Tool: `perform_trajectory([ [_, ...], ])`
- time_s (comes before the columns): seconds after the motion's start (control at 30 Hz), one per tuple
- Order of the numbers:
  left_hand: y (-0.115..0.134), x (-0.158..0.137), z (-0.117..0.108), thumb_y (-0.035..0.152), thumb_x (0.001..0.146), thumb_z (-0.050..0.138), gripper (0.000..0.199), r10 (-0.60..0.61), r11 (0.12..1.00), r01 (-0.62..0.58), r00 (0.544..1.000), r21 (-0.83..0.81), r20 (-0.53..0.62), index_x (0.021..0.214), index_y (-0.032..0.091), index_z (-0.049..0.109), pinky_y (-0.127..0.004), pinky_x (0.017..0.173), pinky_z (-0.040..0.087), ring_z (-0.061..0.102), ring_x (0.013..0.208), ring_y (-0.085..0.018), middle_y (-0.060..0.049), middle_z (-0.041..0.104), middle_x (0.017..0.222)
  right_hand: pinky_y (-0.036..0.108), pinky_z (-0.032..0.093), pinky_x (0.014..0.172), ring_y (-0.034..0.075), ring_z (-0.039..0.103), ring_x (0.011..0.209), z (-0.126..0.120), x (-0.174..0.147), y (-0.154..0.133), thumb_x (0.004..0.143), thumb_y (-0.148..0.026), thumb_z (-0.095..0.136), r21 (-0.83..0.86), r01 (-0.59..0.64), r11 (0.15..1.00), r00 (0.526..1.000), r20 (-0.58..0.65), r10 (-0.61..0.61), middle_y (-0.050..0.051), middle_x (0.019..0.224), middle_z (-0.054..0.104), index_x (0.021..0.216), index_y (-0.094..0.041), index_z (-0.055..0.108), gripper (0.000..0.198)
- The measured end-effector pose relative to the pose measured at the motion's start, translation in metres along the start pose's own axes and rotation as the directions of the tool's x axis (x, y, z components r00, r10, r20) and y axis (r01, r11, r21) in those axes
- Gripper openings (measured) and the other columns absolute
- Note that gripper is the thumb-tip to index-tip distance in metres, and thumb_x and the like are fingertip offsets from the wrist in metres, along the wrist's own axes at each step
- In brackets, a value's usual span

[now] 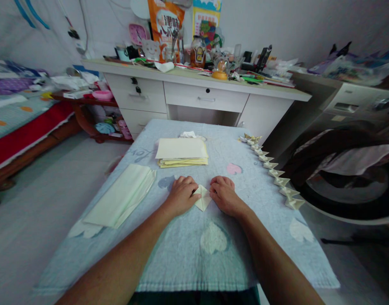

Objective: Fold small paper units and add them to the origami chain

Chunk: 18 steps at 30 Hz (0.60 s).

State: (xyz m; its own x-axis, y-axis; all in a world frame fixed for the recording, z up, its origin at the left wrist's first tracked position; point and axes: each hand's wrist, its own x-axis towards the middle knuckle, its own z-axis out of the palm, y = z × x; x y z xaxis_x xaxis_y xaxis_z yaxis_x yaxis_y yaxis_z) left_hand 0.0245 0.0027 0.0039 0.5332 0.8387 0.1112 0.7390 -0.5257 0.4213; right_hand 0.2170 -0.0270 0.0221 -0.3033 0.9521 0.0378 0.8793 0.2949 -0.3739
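Note:
A small folded piece of cream paper (202, 199) lies on the cloth between my hands, a crease running down its middle. My left hand (182, 195) is closed on its left side, the thumb lying on the paper. With fingers curled in, my right hand (224, 195) pinches at the right corner; its fingertips are partly hidden. Beyond them sits a stack of cream and yellow paper sheets (181, 149). Folded pale sheets (121, 197) lie to the left. Along the right edge runs a row of folded paper pieces (276, 173), set one behind another.
A light blue cloth with heart shapes (181, 262) covers the table. Behind it stands a white desk (207, 93) crowded with jars, bags and small items. A washing machine (350, 106) is on the right, a bed (26, 114) on the left. Crumpled white tissue (188, 134) lies behind the stack.

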Motion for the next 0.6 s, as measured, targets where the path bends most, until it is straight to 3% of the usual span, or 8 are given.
perform_trajectory([
  [0.17, 0.001, 0.000, 0.001, 0.034, 0.081, 0.058, 0.013, -0.005, 1.000, 0.005, 1.000, 0.023, -0.008, 0.080, 0.022, 0.061, -0.035, 0.082, 0.035, 0.047, 0.095, -0.022, -0.002, 0.058, 0.095, 0.039, 0.031, 0.092, 0.021, 0.042, 0.101, 0.003, 0.001, -0.002, 0.090, -0.020, 0.045, -0.038, -0.020, 0.999, 1.000, -0.022, 0.019, 0.007, 0.109, 0.053, 0.084, -0.018, 0.062, 0.018],
  [0.33, 0.004, 0.001, 0.003, 0.048, 0.078, 0.062, 0.026, -0.039, 0.999, 0.040, 0.999, 0.018, -0.030, 0.077, 0.022, 0.063, -0.036, 0.081, 0.035, 0.047, 0.094, -0.023, -0.003, 0.058, 0.093, 0.039, 0.031, 0.091, 0.023, 0.042, 0.101, 0.006, 0.002, -0.003, 0.087, -0.020, 0.048, -0.055, -0.035, 0.998, 0.998, -0.055, 0.032, 0.008, 0.108, 0.054, 0.080, -0.018, 0.061, 0.015],
  [0.6, 0.007, 0.002, 0.004, 0.042, 0.079, 0.062, 0.021, -0.067, 0.997, 0.069, 0.997, 0.043, -0.044, 0.076, 0.022, 0.063, -0.036, 0.081, 0.035, 0.047, 0.094, -0.023, -0.004, 0.058, 0.093, 0.038, 0.032, 0.089, 0.023, 0.043, 0.100, 0.011, 0.001, 0.001, 0.083, -0.022, 0.053, -0.008, -0.079, 0.997, 0.992, -0.095, 0.078, 0.006, 0.103, 0.054, 0.077, -0.019, 0.060, 0.010],
])
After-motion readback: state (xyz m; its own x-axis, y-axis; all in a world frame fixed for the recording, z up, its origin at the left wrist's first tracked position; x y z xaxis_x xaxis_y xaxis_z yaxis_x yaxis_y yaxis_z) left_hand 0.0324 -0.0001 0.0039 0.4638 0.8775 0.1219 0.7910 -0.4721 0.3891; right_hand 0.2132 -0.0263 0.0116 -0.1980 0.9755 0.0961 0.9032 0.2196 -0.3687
